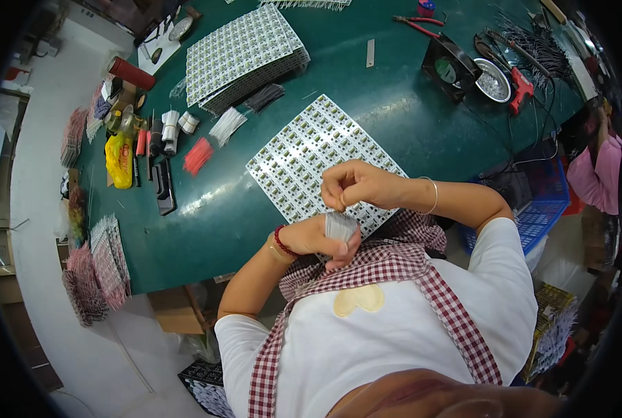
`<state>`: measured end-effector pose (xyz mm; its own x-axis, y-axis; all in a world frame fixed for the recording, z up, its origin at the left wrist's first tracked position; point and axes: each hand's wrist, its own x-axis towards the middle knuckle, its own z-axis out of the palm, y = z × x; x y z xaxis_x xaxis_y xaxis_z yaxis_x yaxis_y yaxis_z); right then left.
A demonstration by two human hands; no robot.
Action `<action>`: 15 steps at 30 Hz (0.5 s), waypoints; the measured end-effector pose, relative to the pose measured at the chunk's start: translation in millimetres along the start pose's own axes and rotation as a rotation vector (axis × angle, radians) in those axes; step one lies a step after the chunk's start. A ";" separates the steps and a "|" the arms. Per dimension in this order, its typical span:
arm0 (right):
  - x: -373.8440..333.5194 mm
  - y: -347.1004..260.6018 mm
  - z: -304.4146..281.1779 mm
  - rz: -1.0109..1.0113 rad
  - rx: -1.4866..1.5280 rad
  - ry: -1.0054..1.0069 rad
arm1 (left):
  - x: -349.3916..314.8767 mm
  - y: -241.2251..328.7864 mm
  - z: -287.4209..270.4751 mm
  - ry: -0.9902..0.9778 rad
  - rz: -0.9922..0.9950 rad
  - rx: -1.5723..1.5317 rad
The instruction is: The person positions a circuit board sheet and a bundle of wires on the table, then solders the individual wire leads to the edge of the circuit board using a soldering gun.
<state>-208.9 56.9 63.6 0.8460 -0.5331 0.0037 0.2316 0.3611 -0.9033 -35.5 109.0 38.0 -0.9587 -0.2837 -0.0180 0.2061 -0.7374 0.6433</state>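
A bundle of thin pale wires (340,227) is grasped in the left hand (318,237), at the lower centre of the frame, with the thumb laid across it. The right hand (361,187) is held just above, its fingers curled inward at the bundle's upper end; whether a wire is pinched there cannot be told. Beneath and beyond both hands, a circuit-board panel (311,153), covered in rows of small components, is laid aslant on the green table (220,251) at the centre. To its upper left, red wires (198,156), white wires (227,125) and dark wires (264,97) are placed in separate bunches, near a stack of panels (241,52). At the upper right, a black fan (450,67) is set beside a metal bowl (493,80), and red-handled pliers (419,26) are seen above them.
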 end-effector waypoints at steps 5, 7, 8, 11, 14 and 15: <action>-1.1 -14.2 2.2 0.085 -0.324 -0.156 | 0.7 -2.0 5.6 -0.081 -0.106 0.186; 0.7 -13.7 -4.2 0.047 -0.353 -0.077 | 2.1 2.3 4.2 -0.033 -0.068 0.227; 2.5 -12.1 -10.5 0.018 -0.378 -0.028 | 2.4 5.3 2.7 -0.011 -0.050 0.257; 12.9 -4.0 -46.3 -0.058 -0.363 0.230 | 4.8 16.0 -5.9 0.050 -0.014 0.356; 28.6 -12.1 -119.1 -0.175 -0.760 0.629 | 6.5 33.4 -25.4 0.176 0.012 0.631; 32.9 -19.7 -148.4 -0.191 -0.878 0.810 | 6.5 41.0 -34.5 0.258 0.015 0.669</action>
<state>-256.9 -81.2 17.9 0.2153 -0.9593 0.1827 -0.3514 -0.2507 -0.9021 -26.6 55.7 37.9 -0.8626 -0.4883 -0.1327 -0.0246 -0.2215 0.9749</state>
